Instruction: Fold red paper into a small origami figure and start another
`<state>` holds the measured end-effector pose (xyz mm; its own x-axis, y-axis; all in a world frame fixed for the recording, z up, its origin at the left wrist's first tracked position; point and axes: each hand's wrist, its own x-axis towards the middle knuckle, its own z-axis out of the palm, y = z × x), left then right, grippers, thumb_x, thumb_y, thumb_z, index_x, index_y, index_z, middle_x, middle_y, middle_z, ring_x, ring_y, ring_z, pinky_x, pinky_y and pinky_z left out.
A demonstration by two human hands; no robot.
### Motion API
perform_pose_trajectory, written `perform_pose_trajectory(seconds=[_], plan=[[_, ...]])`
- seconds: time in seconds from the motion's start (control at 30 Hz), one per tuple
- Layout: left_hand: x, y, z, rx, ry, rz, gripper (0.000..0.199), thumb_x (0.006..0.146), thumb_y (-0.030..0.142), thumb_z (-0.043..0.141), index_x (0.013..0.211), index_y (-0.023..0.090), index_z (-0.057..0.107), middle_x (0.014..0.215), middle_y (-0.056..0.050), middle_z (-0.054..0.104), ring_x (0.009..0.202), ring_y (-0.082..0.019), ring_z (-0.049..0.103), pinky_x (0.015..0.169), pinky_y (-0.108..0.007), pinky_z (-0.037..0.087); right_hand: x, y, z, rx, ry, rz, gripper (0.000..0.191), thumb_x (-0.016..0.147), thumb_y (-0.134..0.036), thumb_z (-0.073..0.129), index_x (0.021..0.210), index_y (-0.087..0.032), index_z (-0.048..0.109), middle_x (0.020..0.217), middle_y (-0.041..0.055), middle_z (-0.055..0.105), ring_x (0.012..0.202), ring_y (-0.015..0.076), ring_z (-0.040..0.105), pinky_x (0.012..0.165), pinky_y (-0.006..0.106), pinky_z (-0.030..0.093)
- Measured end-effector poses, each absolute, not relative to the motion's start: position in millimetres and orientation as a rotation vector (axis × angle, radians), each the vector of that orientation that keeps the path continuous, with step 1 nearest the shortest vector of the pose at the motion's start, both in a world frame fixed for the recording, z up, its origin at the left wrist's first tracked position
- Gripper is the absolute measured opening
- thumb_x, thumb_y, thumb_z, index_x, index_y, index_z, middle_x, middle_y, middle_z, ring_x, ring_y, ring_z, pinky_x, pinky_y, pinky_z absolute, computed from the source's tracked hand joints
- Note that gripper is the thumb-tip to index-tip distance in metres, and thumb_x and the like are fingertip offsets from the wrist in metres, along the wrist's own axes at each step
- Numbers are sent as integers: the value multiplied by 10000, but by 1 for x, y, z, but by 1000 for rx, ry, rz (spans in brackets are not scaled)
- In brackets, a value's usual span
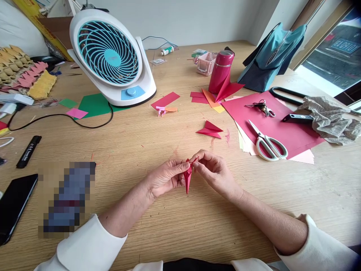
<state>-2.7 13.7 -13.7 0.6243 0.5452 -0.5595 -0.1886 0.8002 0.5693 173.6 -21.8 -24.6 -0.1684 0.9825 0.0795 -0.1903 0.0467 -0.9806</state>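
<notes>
Between my hands, just above the wooden table (126,150), is a small piece of folded red paper (188,180) with a narrow point hanging down. My left hand (170,174) pinches its left side between thumb and fingers. On the other side my right hand (213,171) pinches a thin upper tip of the same paper with thumb and forefinger. The lower fingers of both hands are partly hidden. Beyond the hands lies another folded red paper piece (210,129), apart from them.
White-handled scissors (267,143) rest on red paper sheets (299,130) at the right. A fan (113,56) stands back left, a red flask (221,71) and teal bag (270,56) back right. A marker (28,151) and black phone (17,207) lie left.
</notes>
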Motion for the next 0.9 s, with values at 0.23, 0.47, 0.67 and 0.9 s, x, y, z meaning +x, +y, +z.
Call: perform_pose_trajectory(seconds=[0.23, 0.47, 0.67, 0.9], plan=[[-3, 13, -17, 475, 785, 405, 376, 596, 363, 931, 738, 120, 680, 618, 32, 558, 544, -62, 502, 526, -192, 423, 172, -24, -24, -995, -1220, 1370, 239, 882, -418, 683, 855, -197, 598, 783, 10, 620, 701, 132, 579, 674, 287, 481], [-2, 12, -18, 463, 763, 410, 365, 596, 327, 936, 761, 115, 689, 679, 18, 600, 569, -52, 522, 535, -173, 423, 171, -24, -21, -1040, -1209, 1381, 276, 888, -453, 657, 830, -195, 580, 736, 2, 600, 663, 129, 567, 636, 281, 471], [-1, 12, -17, 493, 750, 433, 326, 615, 309, 927, 728, 116, 690, 661, 18, 604, 566, -48, 523, 539, -157, 431, 172, -25, -19, -1054, -1220, 1369, 264, 896, -441, 638, 828, -194, 572, 762, 10, 595, 690, 138, 567, 657, 290, 477], [-1, 12, -17, 500, 766, 448, 323, 611, 302, 929, 730, 112, 695, 662, 23, 597, 554, -38, 505, 542, -153, 429, 174, -24, -16, -1099, -1275, 1340, 247, 915, -421, 604, 830, -190, 582, 763, 15, 604, 709, 144, 568, 680, 296, 475]])
